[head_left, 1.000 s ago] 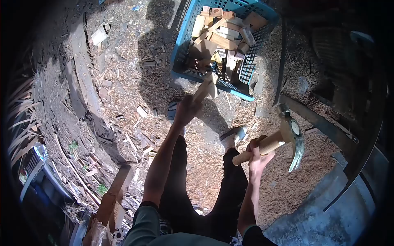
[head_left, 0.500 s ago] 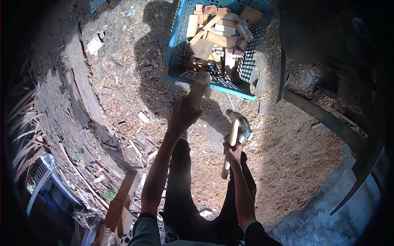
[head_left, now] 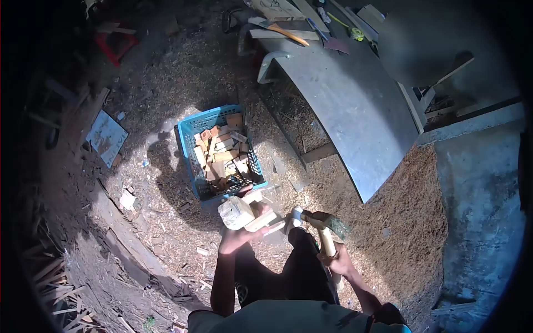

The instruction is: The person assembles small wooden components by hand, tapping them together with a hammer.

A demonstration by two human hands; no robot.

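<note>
My left hand [head_left: 237, 240] is closed around a chunky wooden block [head_left: 235, 213] with a pale, rough end; narrower wood strips show along its right side. It is held in front of my knees, just below the near rim of a blue plastic basket [head_left: 201, 194]. Inside the basket lie several wood offcuts [head_left: 225, 156]. To the right, my right hand [head_left: 336, 260] grips a hammer [head_left: 326, 242] by its light wooden handle. The dark metal head [head_left: 336, 226] points up and away from me, close to my right knee.
A grey-topped table [head_left: 355, 105] stands ahead on the right, with a paintbrush [head_left: 286, 33], a tape measure [head_left: 356, 34] and boards on it. Wood shavings cover the ground [head_left: 400, 222]. A worn blue-grey wall [head_left: 480, 211] rises at right, and scrap wood [head_left: 55, 277] lies at left.
The view has tilted up and the table has come into sight. My left hand has drawn the wooden block back from the basket's rim and turned it. The hammer stays in my right hand.
</note>
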